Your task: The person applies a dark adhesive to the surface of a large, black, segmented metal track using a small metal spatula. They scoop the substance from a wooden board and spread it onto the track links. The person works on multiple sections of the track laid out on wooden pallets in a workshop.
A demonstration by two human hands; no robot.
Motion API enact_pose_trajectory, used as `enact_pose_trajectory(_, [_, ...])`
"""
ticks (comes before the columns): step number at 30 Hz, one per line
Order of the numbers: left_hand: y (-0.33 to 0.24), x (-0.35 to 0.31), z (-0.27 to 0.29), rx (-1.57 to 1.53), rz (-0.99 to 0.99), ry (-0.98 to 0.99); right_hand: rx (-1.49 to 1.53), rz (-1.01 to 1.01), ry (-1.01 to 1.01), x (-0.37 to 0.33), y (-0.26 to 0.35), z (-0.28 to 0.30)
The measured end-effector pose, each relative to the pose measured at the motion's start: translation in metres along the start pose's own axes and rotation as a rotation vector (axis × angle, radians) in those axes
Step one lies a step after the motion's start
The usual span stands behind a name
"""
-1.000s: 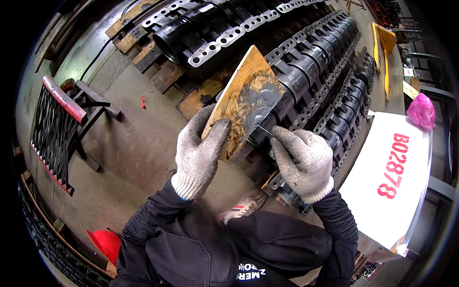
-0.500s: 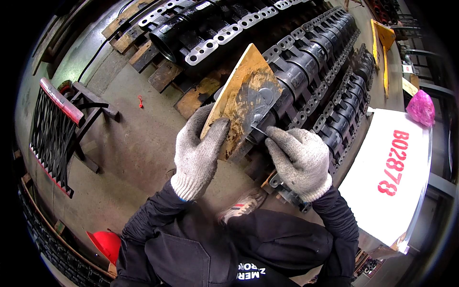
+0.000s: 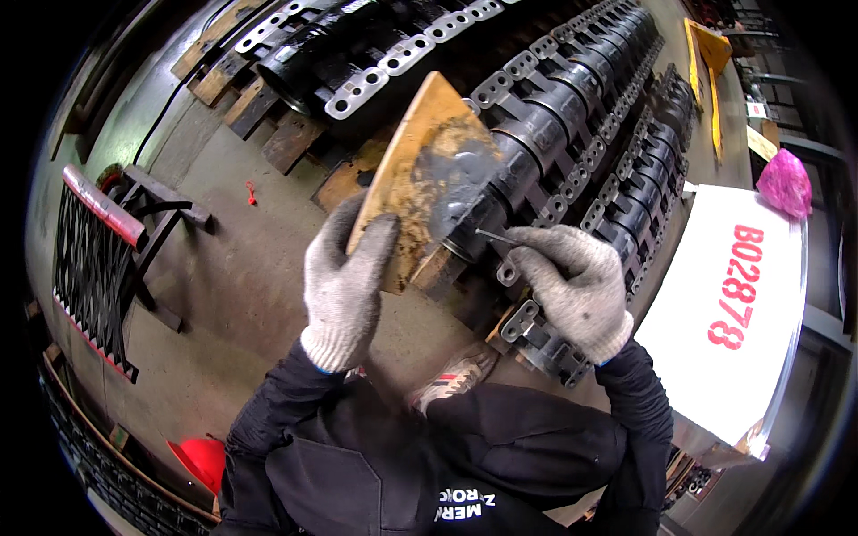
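The relation that counts here is the short sideways gap between the tip of a thin tool (image 3: 493, 236) and the grey smear (image 3: 460, 183) on a wooden board (image 3: 427, 183). The board is at the centre of the frame, slightly above the middle, and its long axis slants from the left hand (image 3: 344, 281) up and a little rightward toward the top of the frame. The smear covers the board's right part, on the side toward the right hand (image 3: 576, 281).

The two gloved hands are well apart. The left one is closed on the board's lower left edge, its thumb flat on the upper face; its fingers go behind the board and are mostly hidden. The right one, right of centre, pinches the tool between thumb and forefinger, clear of the board.

The tool points left and slightly upward from that pinch, roughly across the board's long axis. Its tip appears just outside the board's lower right edge, below and right of the smear, and in view it overlaps the near end of a black track chain (image 3: 545, 121) running to the upper right. How far the tip is above that chain cannot be told. The left hand is nearer the board; the smear lies up and left of the right hand.
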State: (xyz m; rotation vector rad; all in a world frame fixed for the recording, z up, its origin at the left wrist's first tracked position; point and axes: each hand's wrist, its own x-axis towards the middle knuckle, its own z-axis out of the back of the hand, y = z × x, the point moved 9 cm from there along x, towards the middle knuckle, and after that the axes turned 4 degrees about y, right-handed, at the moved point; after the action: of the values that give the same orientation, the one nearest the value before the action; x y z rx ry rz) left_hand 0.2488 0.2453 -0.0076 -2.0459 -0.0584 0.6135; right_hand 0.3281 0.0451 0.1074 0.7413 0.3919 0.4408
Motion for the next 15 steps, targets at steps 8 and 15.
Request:
enact_pose_trajectory(8, [0.002, -0.001, 0.042, -0.173, 0.037, -0.115, -0.022, -0.215, -0.072, -0.038, -0.08, 0.027])
enact_pose_trajectory(15, [-0.018, -0.014, 0.066, 0.72, -0.284, -0.039, 0.045, -0.104, -0.208, -0.046, -0.114, 0.003])
